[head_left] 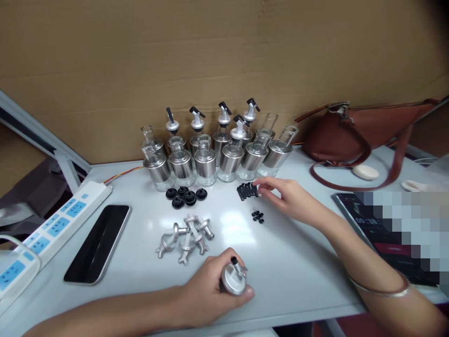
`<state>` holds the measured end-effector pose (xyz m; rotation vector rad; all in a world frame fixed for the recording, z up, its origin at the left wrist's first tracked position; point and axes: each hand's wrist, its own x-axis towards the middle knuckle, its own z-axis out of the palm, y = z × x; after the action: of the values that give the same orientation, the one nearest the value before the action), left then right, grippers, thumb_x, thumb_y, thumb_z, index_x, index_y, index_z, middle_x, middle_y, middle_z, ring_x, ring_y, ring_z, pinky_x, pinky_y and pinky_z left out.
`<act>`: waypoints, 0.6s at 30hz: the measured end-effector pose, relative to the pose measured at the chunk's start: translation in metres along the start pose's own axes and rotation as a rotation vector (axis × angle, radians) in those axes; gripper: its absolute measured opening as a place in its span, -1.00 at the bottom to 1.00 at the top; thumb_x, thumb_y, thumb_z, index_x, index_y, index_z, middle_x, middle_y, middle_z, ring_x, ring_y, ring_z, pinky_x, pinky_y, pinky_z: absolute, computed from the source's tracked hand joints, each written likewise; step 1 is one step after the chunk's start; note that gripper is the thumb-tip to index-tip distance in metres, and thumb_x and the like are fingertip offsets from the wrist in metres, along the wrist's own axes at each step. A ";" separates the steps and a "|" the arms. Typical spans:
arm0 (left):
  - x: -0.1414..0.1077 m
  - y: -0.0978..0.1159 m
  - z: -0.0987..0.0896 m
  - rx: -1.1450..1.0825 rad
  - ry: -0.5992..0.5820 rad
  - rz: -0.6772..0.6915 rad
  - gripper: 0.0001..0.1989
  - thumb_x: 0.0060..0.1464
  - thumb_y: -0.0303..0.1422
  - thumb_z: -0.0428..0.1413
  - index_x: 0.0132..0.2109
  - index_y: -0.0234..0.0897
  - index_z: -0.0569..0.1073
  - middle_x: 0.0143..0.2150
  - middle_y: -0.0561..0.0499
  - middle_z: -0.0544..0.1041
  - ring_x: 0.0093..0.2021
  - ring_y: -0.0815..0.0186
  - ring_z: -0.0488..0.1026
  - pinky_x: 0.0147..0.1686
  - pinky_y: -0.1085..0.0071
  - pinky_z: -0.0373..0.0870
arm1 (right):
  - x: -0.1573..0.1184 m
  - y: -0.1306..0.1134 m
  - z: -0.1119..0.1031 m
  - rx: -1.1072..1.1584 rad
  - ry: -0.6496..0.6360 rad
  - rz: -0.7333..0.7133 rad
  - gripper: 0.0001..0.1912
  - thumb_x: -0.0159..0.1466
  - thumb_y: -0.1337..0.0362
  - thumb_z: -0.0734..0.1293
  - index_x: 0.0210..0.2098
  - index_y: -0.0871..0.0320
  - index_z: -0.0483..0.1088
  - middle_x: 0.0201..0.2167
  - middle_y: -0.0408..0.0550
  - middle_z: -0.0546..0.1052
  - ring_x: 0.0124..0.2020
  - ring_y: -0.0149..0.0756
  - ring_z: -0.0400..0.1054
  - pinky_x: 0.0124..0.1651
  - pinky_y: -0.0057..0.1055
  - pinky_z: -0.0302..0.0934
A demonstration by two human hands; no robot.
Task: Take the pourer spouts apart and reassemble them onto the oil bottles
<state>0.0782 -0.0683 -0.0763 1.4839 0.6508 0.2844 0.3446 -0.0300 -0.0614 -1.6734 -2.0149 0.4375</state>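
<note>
Gripping a silver pourer point(234, 280) lower centre, left fingers point(226, 267) closed; right fingers point(257, 185) pinched at black levers point(247, 191), right of centre.

Power strip point(58, 228) — lower end cut off at the left edge.

A pale tabletop point(280, 290) bears glass bottles point(205, 161), metal spouts point(187, 238), black stoppers point(190, 198) and phones point(99, 244).
</note>
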 end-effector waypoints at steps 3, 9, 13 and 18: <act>0.001 -0.003 -0.002 0.012 -0.027 0.012 -0.70 0.02 -0.21 0.17 -0.39 -0.25 0.21 -0.52 0.16 0.18 -0.50 0.43 0.10 -0.48 0.46 0.07 | -0.006 -0.026 -0.001 0.288 -0.143 -0.053 -0.76 0.31 0.16 0.25 -0.22 0.17 0.48 -0.27 0.01 0.59 -0.28 -0.25 0.45 -0.31 -0.43 0.30; 0.003 -0.007 -0.004 -0.050 -0.181 0.101 -0.31 -0.10 0.35 -0.03 -0.59 -0.24 0.13 -0.65 0.16 0.09 -0.61 0.46 0.02 -0.59 0.44 -0.05 | -0.023 -0.067 0.028 0.757 -0.530 -0.203 -0.64 0.33 0.03 0.25 -0.28 0.23 0.45 -0.46 -0.10 0.48 -0.44 -0.41 0.31 -0.34 -0.48 0.20; 0.002 -0.008 -0.003 -0.014 -0.138 0.147 -0.30 -0.02 0.36 -0.18 -0.56 -0.24 0.13 -0.62 0.10 0.16 -0.58 0.42 0.10 -0.55 0.42 0.03 | -0.025 -0.070 0.035 0.851 -0.599 -0.179 -0.56 0.35 -0.03 0.19 -0.38 0.23 0.38 -0.53 -0.18 0.35 -0.50 -0.46 0.18 -0.40 -0.51 0.12; 0.002 -0.009 -0.002 -0.034 -0.110 0.130 -0.31 -0.01 0.35 -0.16 -0.46 -0.26 0.20 -0.55 0.10 0.20 -0.53 0.40 0.13 -0.49 0.42 0.08 | -0.020 -0.066 0.029 0.828 -0.648 -0.163 -0.52 0.39 -0.07 0.10 -0.39 0.20 0.32 -0.49 -0.16 0.33 -0.44 -0.43 0.20 -0.34 -0.47 0.13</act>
<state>0.0763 -0.0667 -0.0855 1.5003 0.4604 0.3101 0.2774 -0.0613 -0.0538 -0.8937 -1.9034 1.6448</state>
